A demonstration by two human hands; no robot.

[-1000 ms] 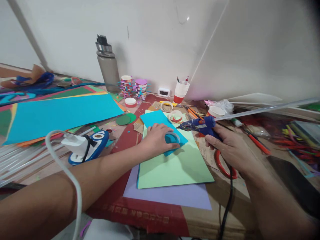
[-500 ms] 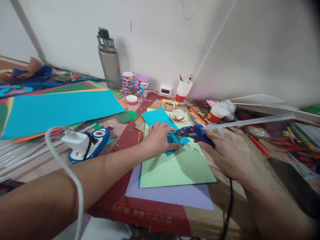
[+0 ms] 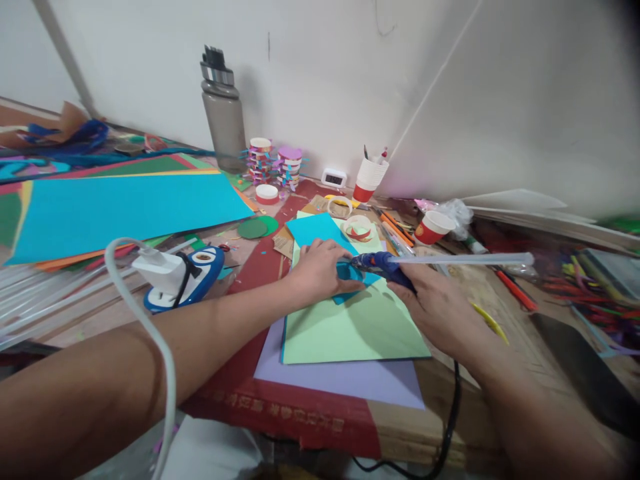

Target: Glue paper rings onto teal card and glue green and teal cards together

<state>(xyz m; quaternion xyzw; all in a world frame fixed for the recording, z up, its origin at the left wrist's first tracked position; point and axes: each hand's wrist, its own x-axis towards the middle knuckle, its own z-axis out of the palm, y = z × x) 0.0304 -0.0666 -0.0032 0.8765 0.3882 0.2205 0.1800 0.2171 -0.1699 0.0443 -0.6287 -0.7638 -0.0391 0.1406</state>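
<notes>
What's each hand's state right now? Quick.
Left hand: curved over the small blue sheet, fingers and thumb apart; grip cannot be told.
Right hand: closed, holding the glue gun.

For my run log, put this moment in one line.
left hand: on blue paper; right hand: holding hot-glue gun, nozzle near left hand; light green sheet: beneath blue paper

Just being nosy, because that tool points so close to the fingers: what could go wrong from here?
The blue glue gun in the right hand has its tip very close to the left hand; if the tip is hot, a slip might burn it.
The black cord trails down below the right hand, so a snag could tug the gun.
Stray glue might mark the blue paper under the left hand.
</notes>
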